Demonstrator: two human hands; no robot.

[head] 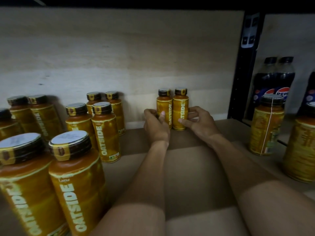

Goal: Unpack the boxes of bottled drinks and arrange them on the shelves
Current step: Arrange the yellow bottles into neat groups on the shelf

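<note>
L hand (156, 124) is gripping L bottle (164, 103) & R hand (200, 122) is gripping R bottle (180, 106), fingers curled round them, both standing upright, touching, at back of shelf (196, 167) by wall (119, 57).

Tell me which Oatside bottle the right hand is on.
The right bottle of the pair against the back wall: the right hand holds it, the left hand its neighbour. The other bottles stand untouched.

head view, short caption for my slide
Two upright Oatside bottles held by left hand and right hand at the shelf back
</note>
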